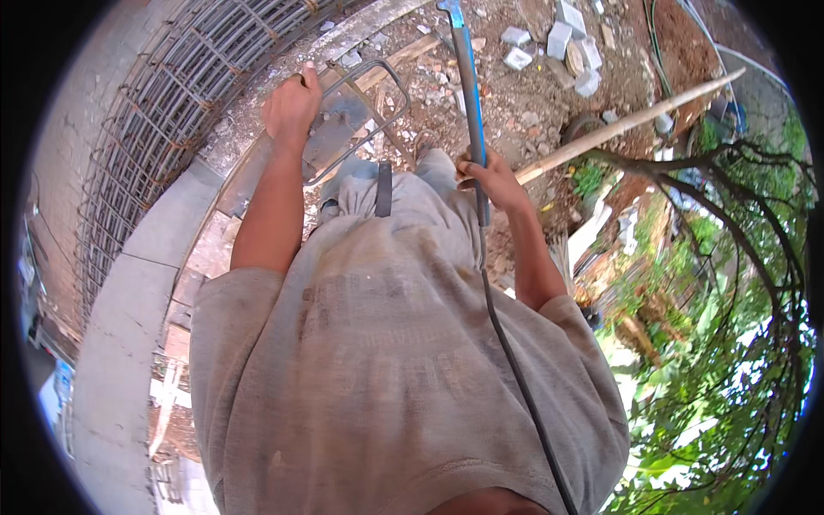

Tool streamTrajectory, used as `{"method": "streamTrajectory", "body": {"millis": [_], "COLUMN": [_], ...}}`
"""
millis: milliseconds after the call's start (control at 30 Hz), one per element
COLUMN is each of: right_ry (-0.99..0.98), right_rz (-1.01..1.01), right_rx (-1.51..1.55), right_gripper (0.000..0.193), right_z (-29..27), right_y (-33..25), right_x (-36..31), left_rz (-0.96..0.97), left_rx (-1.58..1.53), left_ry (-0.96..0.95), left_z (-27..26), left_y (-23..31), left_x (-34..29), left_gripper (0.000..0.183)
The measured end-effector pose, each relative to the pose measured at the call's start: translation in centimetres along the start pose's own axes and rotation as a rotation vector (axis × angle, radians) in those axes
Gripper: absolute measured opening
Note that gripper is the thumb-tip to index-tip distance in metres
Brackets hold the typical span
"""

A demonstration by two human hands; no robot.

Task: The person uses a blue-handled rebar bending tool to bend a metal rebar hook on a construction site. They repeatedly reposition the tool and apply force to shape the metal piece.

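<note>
My right hand (491, 178) is wrapped round a long blue and grey metal bar (470, 94) with a notched head, which looks like a rebar bending bar. The bar stands out ahead of me, its lower end beside my hip. On the left, my left hand (292, 105) is closed at one end of a thin steel rod bent into a rectangular stirrup (402, 84). Its fingers are partly hidden. Under the stirrup lies a worn board with a dark metal plate (339, 120). A dark strap (384, 189) hangs at my waist.
Along the left lies a tied cage of steel bars (184, 94), beside a grey concrete ledge (120, 326). A wooden pole (635, 124) slants off to the right. Broken concrete blocks (573, 39) lie on rubble ahead. Tree branches (730, 180) spread at the right.
</note>
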State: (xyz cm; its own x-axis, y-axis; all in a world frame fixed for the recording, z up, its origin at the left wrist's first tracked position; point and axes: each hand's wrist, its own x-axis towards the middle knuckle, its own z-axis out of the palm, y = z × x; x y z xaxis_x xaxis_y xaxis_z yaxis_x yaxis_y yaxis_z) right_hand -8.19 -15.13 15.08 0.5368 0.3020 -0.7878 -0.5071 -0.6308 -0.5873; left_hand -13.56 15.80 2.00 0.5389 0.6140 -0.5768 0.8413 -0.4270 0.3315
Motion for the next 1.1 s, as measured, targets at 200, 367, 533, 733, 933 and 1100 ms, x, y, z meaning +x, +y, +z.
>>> {"method": "streamTrajectory", "body": {"millis": [200,367,533,733,933,1100], "right_ry": [0.117,-0.139,-0.291,-0.619,-0.795,-0.798], "right_rz": [-0.112,-0.131,-0.163,-0.184,-0.29,-0.46], "right_rx": [-0.097,0.28,0.364,0.414,0.117,-0.143], "right_gripper": [0.05,0.029,0.021,0.024,0.025,0.027], "right_z": [2.7,4.8,3.1,1.4,-1.9,-2.7], "right_y": [0.4,-1.5,-2.6,-3.4,-1.7,-0.1], "right_x": [16.8,19.6,17.2,15.3,12.9,10.2], "left_rz": [0.012,0.048,0.04,-0.604,-0.637,-0.526], "left_rx": [-0.022,-0.293,-0.86,-2.077,-2.042,-1.877], "left_ry": [0.018,0.286,0.656,0.151,0.561,0.55], "left_z": [0.5,-0.1,0.7,11.2,11.3,9.1], "left_y": [-0.9,-1.1,-1.0,2.4,7.3,9.3], "left_x": [0.2,-0.9,-11.0,-16.3,-14.1,-17.1], "left_gripper": [0.066,0.066,0.062,0.092,0.117,0.101]}}
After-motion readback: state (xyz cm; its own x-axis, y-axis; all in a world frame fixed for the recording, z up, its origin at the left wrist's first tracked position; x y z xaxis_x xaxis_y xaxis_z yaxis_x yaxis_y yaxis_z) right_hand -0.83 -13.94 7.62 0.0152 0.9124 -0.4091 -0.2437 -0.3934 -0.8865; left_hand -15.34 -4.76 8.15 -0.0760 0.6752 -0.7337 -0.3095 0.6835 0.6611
